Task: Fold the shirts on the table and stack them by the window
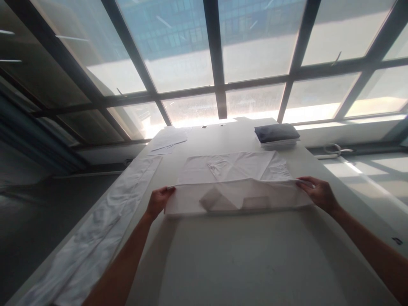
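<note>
Mid-desk, left hand (158, 201) and right hand (318, 193) are pinching the white cloth's (234, 180) folded ends, fingers clamped on fabric (thin, limp, probably light and sag-prone).

— How is my one view set?

— It sits on the head, above the near end of the white table (242, 263), looking forward and down along its length toward the windows (178, 46) that fill the upper half of the frame.

— How near am I?

— Close: both forearms enter from the bottom corners, the left hand (158, 202) and right hand (318, 193) land mid-frame at either end of the white cloth (236, 182).

— Anything shared with another view?

— I have only this camera. The table's far edge and a folded dark stack (276, 133) sit upper right of centre; floor shows at left.
</note>
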Demonstrator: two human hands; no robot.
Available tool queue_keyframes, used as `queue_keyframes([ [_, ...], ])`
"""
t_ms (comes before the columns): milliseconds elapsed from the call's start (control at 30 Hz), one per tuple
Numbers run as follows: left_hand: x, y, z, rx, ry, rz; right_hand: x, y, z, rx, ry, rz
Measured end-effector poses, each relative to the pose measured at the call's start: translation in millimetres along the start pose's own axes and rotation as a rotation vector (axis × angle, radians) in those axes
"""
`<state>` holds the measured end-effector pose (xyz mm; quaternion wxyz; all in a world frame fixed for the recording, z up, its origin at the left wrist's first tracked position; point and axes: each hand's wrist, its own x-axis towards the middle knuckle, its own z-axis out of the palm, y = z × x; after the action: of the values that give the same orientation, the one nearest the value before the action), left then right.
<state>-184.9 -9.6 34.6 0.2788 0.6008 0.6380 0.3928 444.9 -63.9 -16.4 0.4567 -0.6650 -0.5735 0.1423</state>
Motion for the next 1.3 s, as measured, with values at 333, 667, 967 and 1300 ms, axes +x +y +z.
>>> queue_keyframes([
  [333,25,-35,26.0,0.447,-0.023,0.119,7,11,12,-0.162,-0.052,0.004],
  [667,23,-17,30.5,0.82,-0.017,0.088,9,25,21,-0.39,-0.043,-0.014],
  [967,-59,65,137.5,0.743,-0.347,0.785,10,18,23,-0.53,-0.022,-0.012],
  [1300,-63,57,166.1,0.788,-0.456,0.557,-36,-73,78,-0.597,0.06,-0.227],
])
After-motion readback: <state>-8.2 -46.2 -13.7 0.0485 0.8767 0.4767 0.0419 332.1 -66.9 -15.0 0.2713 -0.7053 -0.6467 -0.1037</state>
